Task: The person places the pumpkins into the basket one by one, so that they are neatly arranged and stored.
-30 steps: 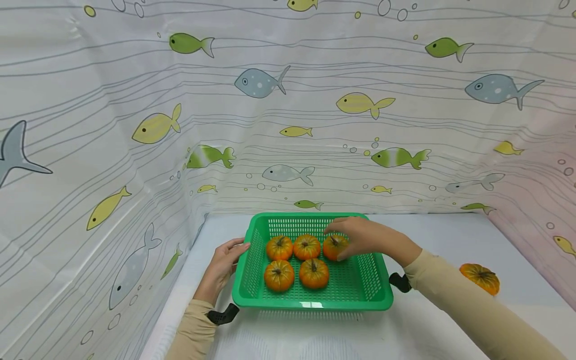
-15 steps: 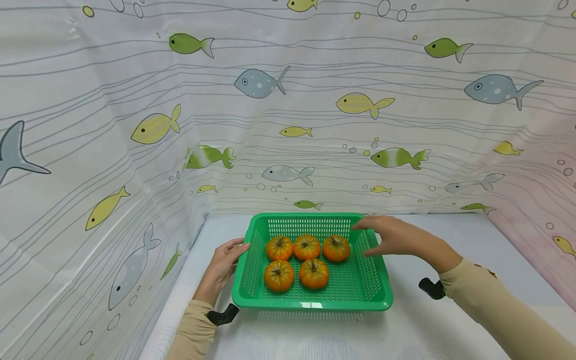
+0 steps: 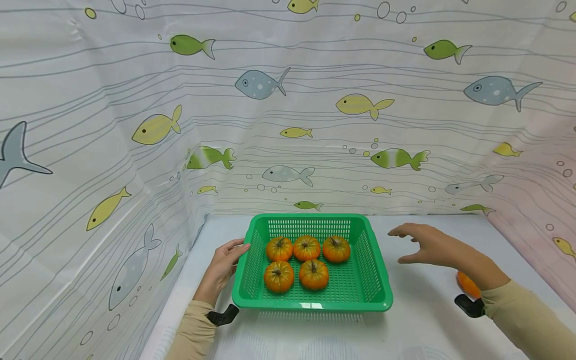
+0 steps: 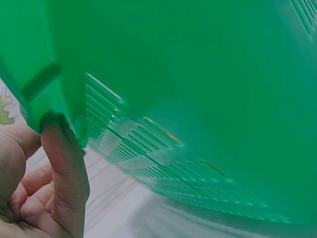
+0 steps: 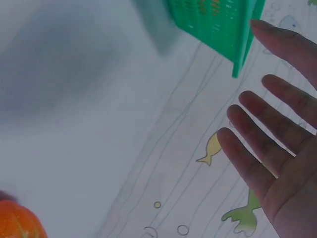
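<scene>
My left hand (image 3: 223, 261) grips the left rim of a green plastic basket (image 3: 315, 304); in the left wrist view its thumb and fingers (image 4: 62, 163) pinch that rim. Inside the basket sit several small orange pumpkins, three in the back row, among them the back-right pumpkin (image 3: 336, 249), and two in front, such as the front-left pumpkin (image 3: 279, 276). To the right of the basket, my right hand (image 3: 432, 246) is over the table with fingers spread and nothing in them. Another pumpkin (image 3: 468, 285) lies on the table, partly hidden behind my right wrist; the right wrist view catches this loose pumpkin (image 5: 20, 220) at its lower left corner.
Fish-patterned white sheeting (image 3: 288, 150) encloses the white table (image 3: 418, 320) at the back and both sides. Black wrist cameras, such as the left wrist camera (image 3: 223, 316), stick out from both sleeves.
My right hand has drawn away from the back-right pumpkin, out over the basket's right rim and further right toward the loose pumpkin. My left hand and the basket have stayed put.
</scene>
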Available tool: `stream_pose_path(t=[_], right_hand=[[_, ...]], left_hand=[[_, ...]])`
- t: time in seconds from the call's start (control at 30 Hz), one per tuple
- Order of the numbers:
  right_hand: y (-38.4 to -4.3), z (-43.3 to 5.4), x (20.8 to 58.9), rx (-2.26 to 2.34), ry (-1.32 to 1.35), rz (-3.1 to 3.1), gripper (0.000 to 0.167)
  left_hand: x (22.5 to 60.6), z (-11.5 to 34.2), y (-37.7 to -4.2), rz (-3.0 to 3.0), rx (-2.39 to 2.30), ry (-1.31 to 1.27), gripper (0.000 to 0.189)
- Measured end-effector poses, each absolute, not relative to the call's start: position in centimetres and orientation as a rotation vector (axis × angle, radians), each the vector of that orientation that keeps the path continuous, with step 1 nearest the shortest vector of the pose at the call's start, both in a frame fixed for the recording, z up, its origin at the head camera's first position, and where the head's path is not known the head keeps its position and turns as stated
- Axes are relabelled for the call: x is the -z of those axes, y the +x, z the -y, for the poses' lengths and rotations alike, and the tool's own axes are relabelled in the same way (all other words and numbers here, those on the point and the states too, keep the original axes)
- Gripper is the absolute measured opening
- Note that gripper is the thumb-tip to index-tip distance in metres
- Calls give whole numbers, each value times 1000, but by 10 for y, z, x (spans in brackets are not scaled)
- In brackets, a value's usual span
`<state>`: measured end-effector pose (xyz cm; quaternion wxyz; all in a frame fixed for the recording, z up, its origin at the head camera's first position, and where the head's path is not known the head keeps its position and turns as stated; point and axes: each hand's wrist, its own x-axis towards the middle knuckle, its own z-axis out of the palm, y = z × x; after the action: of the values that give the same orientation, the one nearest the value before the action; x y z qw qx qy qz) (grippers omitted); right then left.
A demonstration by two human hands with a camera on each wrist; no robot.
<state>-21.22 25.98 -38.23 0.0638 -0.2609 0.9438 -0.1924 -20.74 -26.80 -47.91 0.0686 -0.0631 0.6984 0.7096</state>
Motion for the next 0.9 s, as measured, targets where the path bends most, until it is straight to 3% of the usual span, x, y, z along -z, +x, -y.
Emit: stream_pose_path(t=[0.7,0.9], right_hand=[[-184,-376,433,604,-538,-2996,64],[-178,-403,449,604,-388,-2962,72]], left_hand=[[479,270,-207,-2086,-2132,-177,53],[478,270,-207,-2087,-2124,-192,54]])
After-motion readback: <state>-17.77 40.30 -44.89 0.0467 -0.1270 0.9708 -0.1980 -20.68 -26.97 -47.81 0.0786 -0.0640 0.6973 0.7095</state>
